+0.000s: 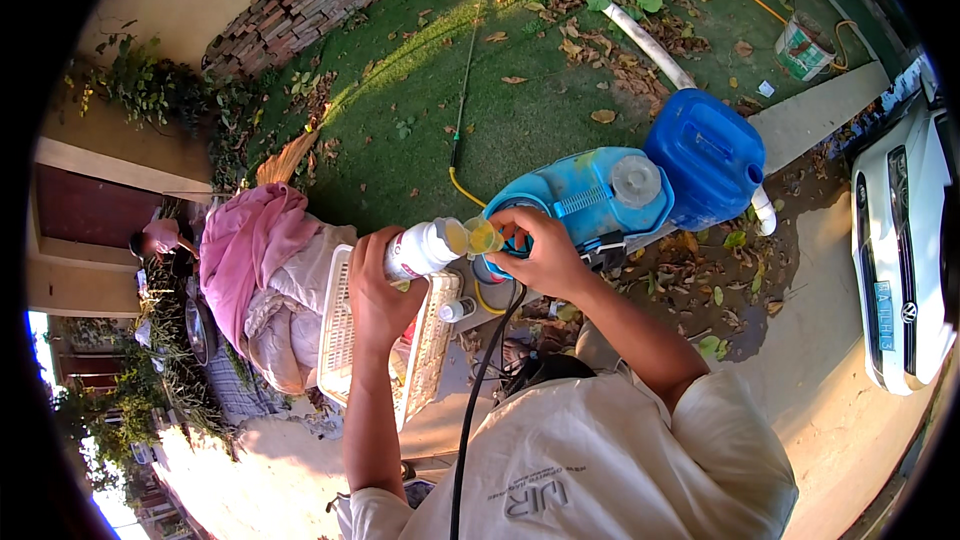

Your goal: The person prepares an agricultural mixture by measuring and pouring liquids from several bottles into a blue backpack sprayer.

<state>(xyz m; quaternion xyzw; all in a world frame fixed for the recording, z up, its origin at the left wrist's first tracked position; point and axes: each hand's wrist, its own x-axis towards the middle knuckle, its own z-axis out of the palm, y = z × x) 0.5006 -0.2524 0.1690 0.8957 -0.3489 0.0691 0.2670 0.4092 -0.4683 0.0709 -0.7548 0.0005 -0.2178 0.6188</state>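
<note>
My left hand (pixel 376 278) is wrapped round a white plastic bottle (pixel 418 250), tilted with its mouth toward the right. At that mouth is a small see-through cup (pixel 484 237) with a yellowish tint, pinched in the fingers of my right hand (pixel 545 252). Whether liquid is flowing between them I cannot tell. Just beyond my right hand lies a light-blue sprayer tank (pixel 578 183) with a round translucent lid (pixel 636 180). Below the tilted bottle, a smaller white bottle (pixel 457 310) lies beside a cream plastic basket (pixel 334 335).
A dark-blue jerrycan (pixel 708 155) stands right of the tank. Beyond, a spray lance (pixel 468 80) with a yellow hose lies on green ground. Pink and pale bedding (pixel 262 260) is heaped left of the basket. A white car (pixel 905 240) is at right; another person (pixel 160 237) is far left.
</note>
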